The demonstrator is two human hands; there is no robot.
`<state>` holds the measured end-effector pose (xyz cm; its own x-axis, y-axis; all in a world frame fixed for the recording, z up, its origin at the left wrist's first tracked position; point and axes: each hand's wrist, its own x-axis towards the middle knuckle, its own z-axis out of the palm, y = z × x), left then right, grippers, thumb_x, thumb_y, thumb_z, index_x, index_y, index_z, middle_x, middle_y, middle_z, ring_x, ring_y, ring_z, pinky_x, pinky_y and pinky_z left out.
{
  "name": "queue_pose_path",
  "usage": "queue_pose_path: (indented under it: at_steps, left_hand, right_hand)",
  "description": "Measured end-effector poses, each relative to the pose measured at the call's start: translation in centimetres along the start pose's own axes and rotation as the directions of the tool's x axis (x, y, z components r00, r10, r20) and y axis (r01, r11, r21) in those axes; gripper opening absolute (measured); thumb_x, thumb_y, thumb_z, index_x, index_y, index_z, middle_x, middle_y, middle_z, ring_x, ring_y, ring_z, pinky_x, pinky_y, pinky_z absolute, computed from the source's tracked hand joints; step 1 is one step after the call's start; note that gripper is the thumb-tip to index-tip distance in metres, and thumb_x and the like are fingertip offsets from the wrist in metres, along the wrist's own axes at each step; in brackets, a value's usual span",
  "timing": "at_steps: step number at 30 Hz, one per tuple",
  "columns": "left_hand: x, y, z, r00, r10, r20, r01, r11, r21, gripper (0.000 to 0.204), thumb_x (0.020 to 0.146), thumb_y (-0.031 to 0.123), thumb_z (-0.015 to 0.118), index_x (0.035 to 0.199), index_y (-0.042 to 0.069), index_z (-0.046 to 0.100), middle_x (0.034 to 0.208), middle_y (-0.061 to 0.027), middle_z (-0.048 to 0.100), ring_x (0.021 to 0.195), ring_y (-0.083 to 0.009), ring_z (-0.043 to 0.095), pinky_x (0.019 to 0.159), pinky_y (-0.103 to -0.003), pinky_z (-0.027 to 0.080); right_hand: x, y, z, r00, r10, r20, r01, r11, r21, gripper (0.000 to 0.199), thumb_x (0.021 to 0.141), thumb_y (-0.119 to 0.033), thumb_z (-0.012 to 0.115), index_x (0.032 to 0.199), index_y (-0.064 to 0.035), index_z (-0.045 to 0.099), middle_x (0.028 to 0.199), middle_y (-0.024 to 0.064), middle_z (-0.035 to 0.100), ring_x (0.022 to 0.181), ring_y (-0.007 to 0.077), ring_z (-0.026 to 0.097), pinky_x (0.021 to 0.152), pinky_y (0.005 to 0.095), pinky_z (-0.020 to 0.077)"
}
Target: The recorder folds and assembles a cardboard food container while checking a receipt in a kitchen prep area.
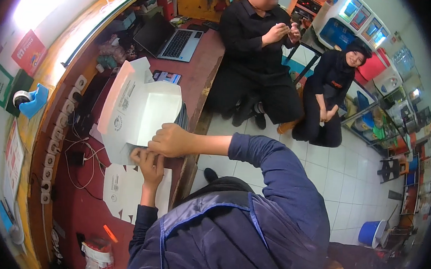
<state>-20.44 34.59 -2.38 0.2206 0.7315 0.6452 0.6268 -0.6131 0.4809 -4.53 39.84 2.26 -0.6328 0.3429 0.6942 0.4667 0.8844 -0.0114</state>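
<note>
A white cardboard box (160,114) stands partly folded on the dark red table, its long lid flap raised along the left side and its inside bare. At the box's near end, my right hand (169,140) is closed over the near right corner, fingers bent. Just below it, my left hand (150,166) pinches the near edge of the box, its fingertips close to the right hand. The hands hide the fold between them. Partly under my left hand lies a flat, unfolded carton (130,193) with cut slots along its edge.
Beyond the box are a phone (167,77) and an open laptop (176,46). White cables (93,164) lie to the left, near a row of wall sockets (55,134). An orange cutter (110,233) and a plastic bag (98,255) lie nearer. Two people (258,43) are at the right.
</note>
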Motion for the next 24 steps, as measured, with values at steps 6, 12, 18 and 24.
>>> queue_pose_path:
  at_steps: [6, 12, 18, 24]
  left_hand:
    - [-0.6, -0.6, -0.4, 1.0, 0.005, -0.028, -0.005, 1.0, 0.01, 0.009, 0.074, 0.008, 0.064, 0.074, 0.003, 0.055, 0.09, -0.0105, 0.048, 0.095, -0.0305, 0.038, 0.084, -0.041, 0.032]
    - [-3.4, -1.2, 2.1, 0.862, -0.126, -0.491, 0.038, 0.982, -0.185, 0.077, 0.064, 0.004, 0.079, 0.119, 0.009, 0.025, 0.111, -0.0121, 0.034, 0.103, -0.026, 0.041, 0.09, -0.041, 0.039]
    - [-10.9, -1.9, 6.4, 0.73, -0.682, 0.042, 0.658, 0.685, -0.313, 0.089, 0.06, 0.023, 0.084, 0.124, -0.003, 0.027, 0.12, -0.0199, 0.032, 0.113, -0.0326, 0.037, 0.104, -0.043, 0.031]
    - [-9.8, -5.8, 9.7, 0.609, -0.781, 0.136, 0.791, 0.611, -0.031, 0.126, 0.053, 0.03, 0.087, 0.135, -0.013, 0.002, 0.138, -0.0271, 0.017, 0.13, -0.0352, 0.02, 0.108, -0.042, 0.023]
  right_hand:
    - [-0.1, -1.0, -0.1, 0.992, 0.064, 0.111, -0.075, 0.992, 0.1, 0.029, 0.085, -0.036, 0.052, 0.07, -0.0116, 0.053, 0.056, 0.0031, 0.056, 0.05, 0.021, 0.055, 0.051, 0.0343, 0.0394]
    - [3.1, 1.1, -5.1, 0.961, 0.269, -0.067, -0.256, 0.954, 0.158, 0.037, 0.082, -0.038, 0.057, 0.095, -0.0032, 0.059, 0.088, 0.0131, 0.061, 0.083, 0.0282, 0.057, 0.074, 0.0385, 0.043]
    - [-3.0, 9.6, -18.9, 0.095, 0.686, -0.721, -0.508, 0.656, 0.558, 0.066, 0.092, -0.014, 0.04, 0.141, -0.001, -0.002, 0.083, 0.0154, 0.063, 0.054, 0.0148, 0.058, 0.046, 0.024, 0.0482]
    - [-14.0, 11.6, -27.3, -0.1, 0.694, -0.713, -0.733, 0.433, 0.524, 0.071, 0.086, -0.024, 0.054, 0.138, 0.0028, 0.013, 0.059, 0.0119, 0.059, 0.039, 0.0153, 0.051, 0.039, 0.0249, 0.0406]
